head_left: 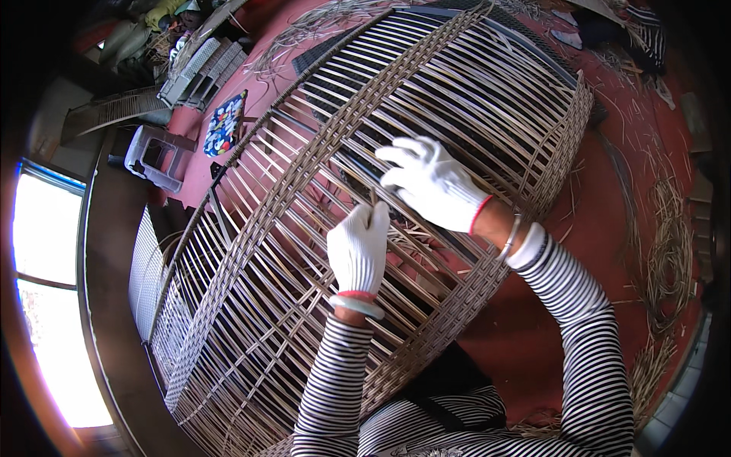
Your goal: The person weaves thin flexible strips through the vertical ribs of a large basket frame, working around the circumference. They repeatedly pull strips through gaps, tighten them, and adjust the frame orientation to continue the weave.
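The woven rattan frame (304, 228) is lying under both gloved hands. The left hand (358, 247) is pinching a strand (373, 196) upright; the right hand (430, 183) is resting on the slats just beside it, fingers spread loose, holding nothing.

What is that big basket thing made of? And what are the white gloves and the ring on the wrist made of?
The big basket frame looks woven from flat tan strips, rattan or plastic wicker; their even width hints at plastic, but I cannot be sure. The white gloves on the left hand and right hand look like knitted cotton, soft and matte, with red cuffs. The pale green bangle looks smooth and glossy, maybe jade or glass.
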### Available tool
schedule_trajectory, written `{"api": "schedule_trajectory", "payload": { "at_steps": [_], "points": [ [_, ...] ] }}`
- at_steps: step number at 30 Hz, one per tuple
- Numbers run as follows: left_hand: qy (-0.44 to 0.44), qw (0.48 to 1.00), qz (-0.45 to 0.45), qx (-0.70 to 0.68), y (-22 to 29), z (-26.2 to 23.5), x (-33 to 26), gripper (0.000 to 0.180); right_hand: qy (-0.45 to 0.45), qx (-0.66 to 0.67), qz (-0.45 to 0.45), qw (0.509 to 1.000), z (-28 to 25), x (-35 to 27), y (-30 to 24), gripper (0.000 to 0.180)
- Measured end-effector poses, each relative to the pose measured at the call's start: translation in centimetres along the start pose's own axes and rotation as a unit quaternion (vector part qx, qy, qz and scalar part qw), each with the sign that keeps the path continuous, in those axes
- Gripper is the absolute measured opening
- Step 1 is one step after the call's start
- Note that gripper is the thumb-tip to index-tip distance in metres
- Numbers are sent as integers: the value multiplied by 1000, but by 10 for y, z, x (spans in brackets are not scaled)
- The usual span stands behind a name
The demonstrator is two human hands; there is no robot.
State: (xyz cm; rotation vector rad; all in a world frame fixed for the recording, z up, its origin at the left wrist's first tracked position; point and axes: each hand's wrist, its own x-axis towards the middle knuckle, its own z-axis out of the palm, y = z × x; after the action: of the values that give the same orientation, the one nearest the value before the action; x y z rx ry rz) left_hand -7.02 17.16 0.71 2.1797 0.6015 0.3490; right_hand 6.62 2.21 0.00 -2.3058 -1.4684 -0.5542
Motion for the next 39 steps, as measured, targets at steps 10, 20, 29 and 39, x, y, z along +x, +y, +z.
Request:
{"api": "schedule_trajectory", "payload": {
  "at_steps": [10, 20, 29, 39],
  "points": [
    [-52, 983, 148, 100, 3, 2, 6, 34, -116, 62, -2, 991, -1, 13, 14, 19],
    [-19, 943, 251, 218, 20, -36, -81, 50, -45, 202, 186, 960, -41, -13, 101, 17],
    [-137, 919, 151, 339, -88, -185, -283, 70, -64, 270, 167, 946, -12, -42, 161, 31],
    [-2, 896, 185, 404, -165, -217, -350, 60, -77, 317, 280, 903, 12, -67, 197, 46]
  ]
}}
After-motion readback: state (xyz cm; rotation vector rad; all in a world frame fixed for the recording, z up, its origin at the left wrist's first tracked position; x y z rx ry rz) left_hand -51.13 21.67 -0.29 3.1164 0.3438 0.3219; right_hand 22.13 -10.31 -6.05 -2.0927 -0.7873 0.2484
